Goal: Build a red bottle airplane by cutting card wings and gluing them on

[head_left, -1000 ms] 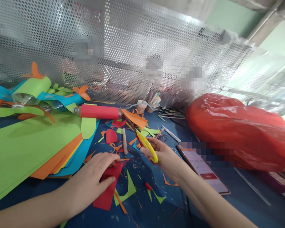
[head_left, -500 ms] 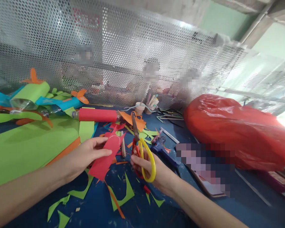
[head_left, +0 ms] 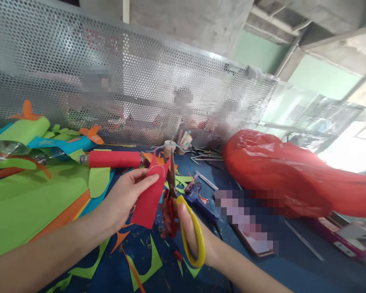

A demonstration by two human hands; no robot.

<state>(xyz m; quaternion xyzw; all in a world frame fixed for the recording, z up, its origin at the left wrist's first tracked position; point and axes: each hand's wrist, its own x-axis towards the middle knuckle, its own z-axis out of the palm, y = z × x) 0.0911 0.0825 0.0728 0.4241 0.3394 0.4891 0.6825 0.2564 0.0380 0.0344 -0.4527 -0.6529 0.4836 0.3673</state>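
Between the thumb and fingers of my left hand is a strip of red paper, held upright at a tilt. A pale curved line is drawn near its top, and the top edge is cut into points. My right hand grips scissors with one yellow and one red handle. The scissor blades point up and stand at the right edge of the red paper; whether they touch it I cannot tell. Behind the hands lies a bottle wrapped in red paper.
Green paper sheets and paper-covered bottle models fill the left. Green scraps litter the front. A blue glue gun, a blurred phone-like object and a big red plastic bag lie right. Cups of sticks stand before a perforated metal screen.
The red paper has been raised and moved right, and the scissors now stand close beside it with their handles spread wider. The view has tilted up and shifted right.
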